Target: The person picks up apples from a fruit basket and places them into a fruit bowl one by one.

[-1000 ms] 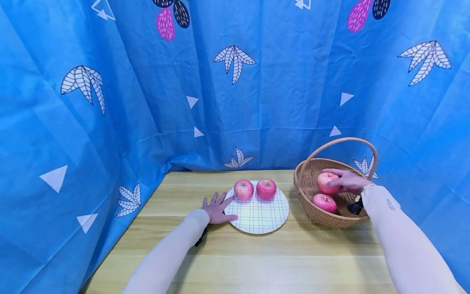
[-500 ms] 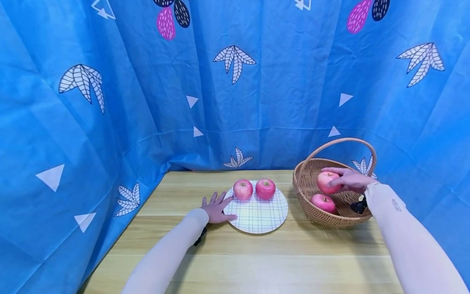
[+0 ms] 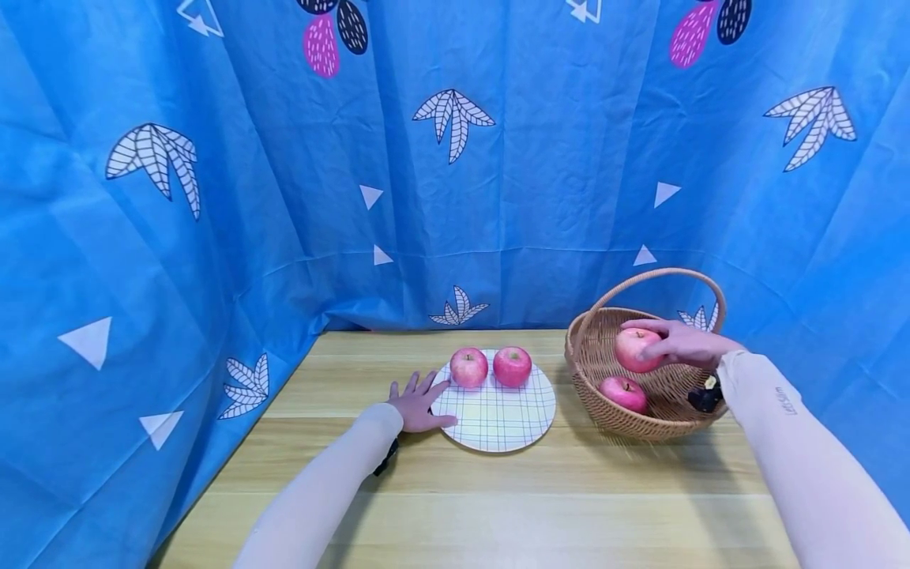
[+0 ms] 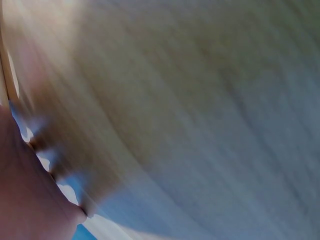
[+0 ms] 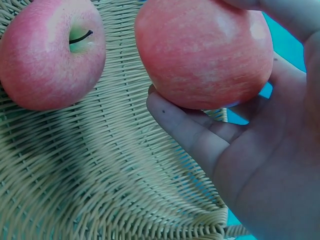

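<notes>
In the head view my right hand (image 3: 686,344) reaches into a wicker basket (image 3: 657,431) and grips a pink-red apple (image 3: 635,349). The right wrist view shows its fingers curled round that apple (image 5: 202,55), lifted off the woven bottom. A second apple (image 5: 52,52) with a dark stem lies in the basket beside it. My left hand (image 3: 421,407) has its fingers spread at the left rim of a round white plate (image 3: 501,419) with a grid pattern. Two more apples, one on the left (image 3: 468,367) and one on the right (image 3: 512,367), sit at the plate's back.
The basket's arched handle (image 3: 664,273) rises over the right hand. A wooden table (image 3: 469,506) carries the plate and basket. Blue patterned curtain (image 3: 455,205) hangs behind and at both sides. The left wrist view is mostly blurred wood grain (image 4: 165,110).
My right hand has lifted the gripped apple slightly, and its wrist has shifted a little to the right. The left hand stays at the plate's rim.
</notes>
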`<state>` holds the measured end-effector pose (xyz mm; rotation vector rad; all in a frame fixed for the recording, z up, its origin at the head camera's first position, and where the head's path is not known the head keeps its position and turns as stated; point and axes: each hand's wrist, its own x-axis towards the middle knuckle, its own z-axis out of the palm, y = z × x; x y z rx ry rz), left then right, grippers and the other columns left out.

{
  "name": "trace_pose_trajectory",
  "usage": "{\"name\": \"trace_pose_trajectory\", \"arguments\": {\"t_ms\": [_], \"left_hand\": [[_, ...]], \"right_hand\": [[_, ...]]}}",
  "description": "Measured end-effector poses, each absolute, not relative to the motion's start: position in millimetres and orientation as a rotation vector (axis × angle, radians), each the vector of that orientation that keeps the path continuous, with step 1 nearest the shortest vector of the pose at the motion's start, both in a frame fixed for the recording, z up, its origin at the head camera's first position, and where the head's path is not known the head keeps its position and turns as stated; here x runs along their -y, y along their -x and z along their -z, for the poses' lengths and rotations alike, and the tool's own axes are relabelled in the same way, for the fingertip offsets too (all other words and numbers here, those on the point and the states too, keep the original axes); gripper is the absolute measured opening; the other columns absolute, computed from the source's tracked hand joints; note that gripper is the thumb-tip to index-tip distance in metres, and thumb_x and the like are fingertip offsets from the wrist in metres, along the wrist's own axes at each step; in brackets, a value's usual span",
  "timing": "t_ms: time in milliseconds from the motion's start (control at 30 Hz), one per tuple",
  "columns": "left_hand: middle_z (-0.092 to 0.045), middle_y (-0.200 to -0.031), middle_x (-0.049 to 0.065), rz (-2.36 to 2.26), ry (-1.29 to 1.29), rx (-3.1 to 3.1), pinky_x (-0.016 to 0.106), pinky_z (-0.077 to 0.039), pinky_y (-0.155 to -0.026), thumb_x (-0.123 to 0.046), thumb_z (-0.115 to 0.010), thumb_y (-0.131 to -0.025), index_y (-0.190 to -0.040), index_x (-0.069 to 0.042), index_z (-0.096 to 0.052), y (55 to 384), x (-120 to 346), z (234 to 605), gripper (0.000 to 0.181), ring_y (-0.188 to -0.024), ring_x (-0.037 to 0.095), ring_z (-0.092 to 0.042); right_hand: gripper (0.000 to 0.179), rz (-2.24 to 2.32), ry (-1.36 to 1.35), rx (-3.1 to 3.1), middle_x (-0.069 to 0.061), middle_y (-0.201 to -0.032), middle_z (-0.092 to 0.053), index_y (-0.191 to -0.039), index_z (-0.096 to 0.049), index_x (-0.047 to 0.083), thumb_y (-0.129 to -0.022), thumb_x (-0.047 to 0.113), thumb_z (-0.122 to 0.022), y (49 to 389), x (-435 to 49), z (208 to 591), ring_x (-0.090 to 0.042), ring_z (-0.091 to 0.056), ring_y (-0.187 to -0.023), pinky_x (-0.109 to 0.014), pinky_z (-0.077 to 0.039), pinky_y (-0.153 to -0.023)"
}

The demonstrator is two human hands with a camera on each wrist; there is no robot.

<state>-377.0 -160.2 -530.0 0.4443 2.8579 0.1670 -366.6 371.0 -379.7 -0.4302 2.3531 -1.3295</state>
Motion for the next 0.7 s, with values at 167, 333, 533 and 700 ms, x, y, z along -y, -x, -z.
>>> {"name": "trace_pose_trajectory", "arguments": {"t_ms": [167,333,533,700], "left_hand": [[-0.003,-0.172,0.002,-0.175,-0.485,-2.851,0.075,0.002,-0.115,-0.096,-0.034,-0.075,-0.161,-0.043,-0.014,376,162,531,0.103,-0.156,0.041,0.004],[-0.002,-0.172,0.001,-0.18,-0.483,-2.853,0.075,0.003,-0.115,-0.097,-0.033,-0.074,-0.161,-0.044,-0.013,379,163,533,0.104,-0.156,0.04,0.004],[-0.004,-0.172,-0.001,-0.177,-0.44,-2.851,0.074,0.003,-0.116,-0.098,-0.037,-0.072,-0.16,-0.044,-0.015,382,161,535,0.106,-0.156,0.039,0.003],[-0.003,-0.172,-0.001,-0.18,-0.436,-2.851,0.073,0.003,-0.116,-0.098,-0.038,-0.071,-0.16,-0.045,-0.016,381,160,535,0.105,-0.156,0.039,0.003]], "right_hand": [[0.08,1.297,0.44,-2.386,-0.022,-0.127,-0.053,-0.157,-0.031,0.008,-0.087,0.012,-0.07,363,-376,378,-0.029,-0.057,-0.107,-0.038,-0.053,-0.088],[0.081,1.335,0.437,-2.347,-0.02,-0.127,-0.054,-0.158,-0.028,0.008,-0.089,0.012,-0.069,359,-380,376,-0.027,-0.06,-0.107,-0.041,-0.054,-0.091],[0.077,1.294,0.477,-2.364,-0.02,-0.126,-0.056,-0.156,-0.031,0.009,-0.089,0.013,-0.069,354,-383,372,-0.027,-0.059,-0.108,-0.042,-0.054,-0.089],[0.072,1.221,0.51,-2.437,-0.02,-0.125,-0.057,-0.155,-0.037,0.016,-0.09,0.018,-0.069,348,-384,368,-0.027,-0.057,-0.108,-0.041,-0.052,-0.088]]}}
